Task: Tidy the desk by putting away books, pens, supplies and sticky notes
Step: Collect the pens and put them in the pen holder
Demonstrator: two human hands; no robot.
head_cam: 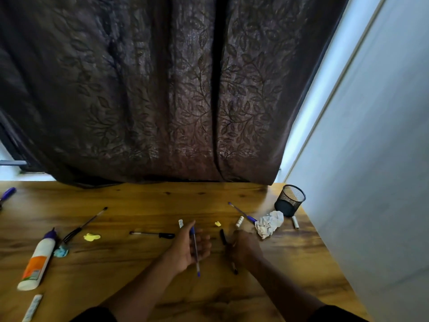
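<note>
My left hand (189, 248) lies palm up at the middle of the wooden desk (139, 282), holding a blue pen (195, 252) across the palm. My right hand (243, 251) is closed around a black pen (234, 268), whose tip sticks out below the fist. A black pen cap (222, 236) lies just beyond that hand. A black mesh pen holder (290, 201) stands at the far right. Loose pens lie around: a black one (152, 234) left of my hands, another black one (86, 224) further left, a blue one (242, 212) near the holder.
A glue bottle (37, 261) lies at the left, with a blue scrap (60, 252) and a yellow sticky scrap (91, 237) nearby. Crumpled white paper (269, 223) sits by the holder. Small white tubes (239, 221) lie about. A dark curtain (162, 89) hangs behind; a wall (383, 182) borders the right.
</note>
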